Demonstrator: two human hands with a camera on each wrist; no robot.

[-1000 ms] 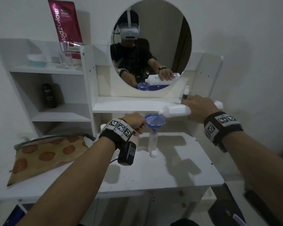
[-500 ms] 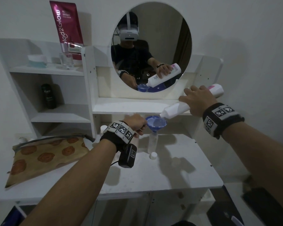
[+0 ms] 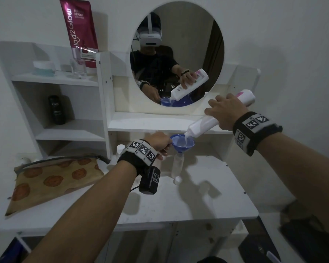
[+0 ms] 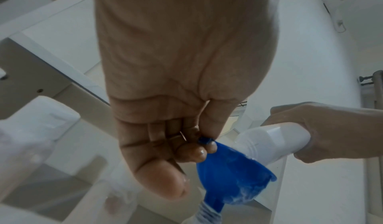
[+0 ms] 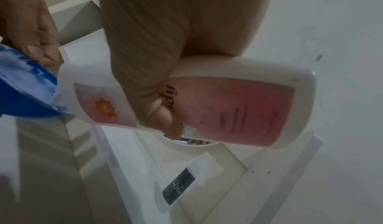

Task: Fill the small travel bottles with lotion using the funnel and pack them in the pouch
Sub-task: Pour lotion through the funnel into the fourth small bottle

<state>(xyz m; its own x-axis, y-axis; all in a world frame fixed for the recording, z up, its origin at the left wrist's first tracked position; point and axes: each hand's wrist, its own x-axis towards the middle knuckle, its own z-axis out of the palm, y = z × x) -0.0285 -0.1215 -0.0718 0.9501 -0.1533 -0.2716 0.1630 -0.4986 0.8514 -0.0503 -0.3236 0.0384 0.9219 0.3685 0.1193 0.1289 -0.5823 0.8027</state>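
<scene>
A blue funnel [image 3: 182, 143] sits in the neck of a clear small travel bottle [image 3: 177, 166] standing upright on the white table [image 3: 207, 202]. My left hand [image 3: 160, 144] pinches the funnel's rim tab [image 4: 205, 140] between thumb and fingertips. My right hand [image 3: 226, 112] grips a white lotion bottle [image 3: 203, 124] with a pink label [image 5: 238, 109], tilted mouth-down into the funnel. White lotion lies in the funnel bowl. A small white cap [image 3: 178, 180] rests beside the travel bottle. The brown patterned pouch [image 3: 51, 179] lies at the left of the table.
Another small white-capped bottle [image 3: 120, 149] stands behind my left wrist. Shelves on the left hold a black bottle [image 3: 57, 110], a jar [image 3: 44, 68] and a magenta tube [image 3: 78, 33]. A round mirror [image 3: 177, 54] hangs behind. A black-labelled tube [image 5: 179, 186] stands under the right shelf.
My right hand has tipped the lotion bottle from nearly level to steeply mouth-down, its base rising. Lotion now shows in the funnel. My left hand has stayed on the funnel.
</scene>
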